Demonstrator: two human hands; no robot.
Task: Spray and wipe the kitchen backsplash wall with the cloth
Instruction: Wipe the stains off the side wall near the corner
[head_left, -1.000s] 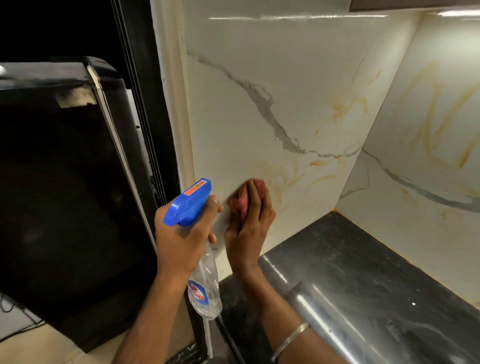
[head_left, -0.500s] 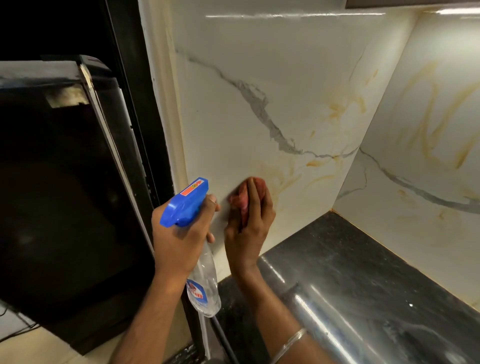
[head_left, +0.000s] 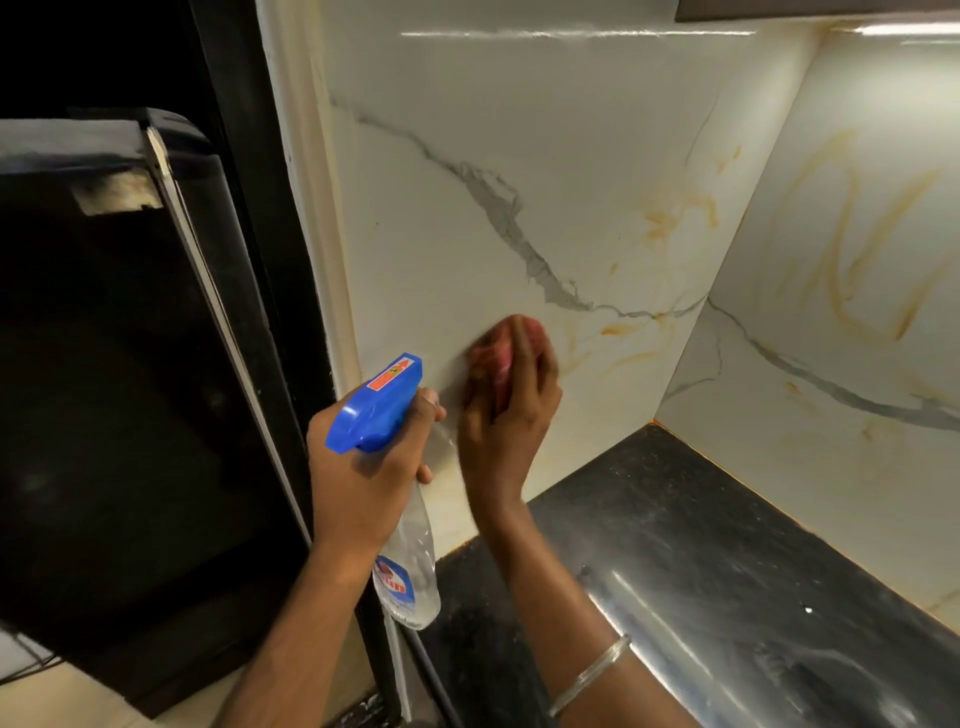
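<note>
The backsplash wall (head_left: 545, 171) is white marble-look tile with grey veins and orange streaks. My right hand (head_left: 506, 415) presses a bunched red cloth (head_left: 501, 348) flat against the lower part of this wall, fingers spread over it; hand and cloth are motion-blurred. My left hand (head_left: 358, 462) grips a clear spray bottle (head_left: 408, 561) with a blue trigger head (head_left: 376, 402), held just left of the cloth, nozzle toward the wall.
A black stone countertop (head_left: 701, 561) runs below the wall to the corner. A second marble wall (head_left: 841, 322) stands on the right. A large black appliance (head_left: 119, 389) and a dark door frame (head_left: 260, 208) fill the left. A cabinet underside (head_left: 815, 10) sits above.
My right hand has slid the cloth slightly up and to the right along the wall. The left hand with the bottle has barely shifted.
</note>
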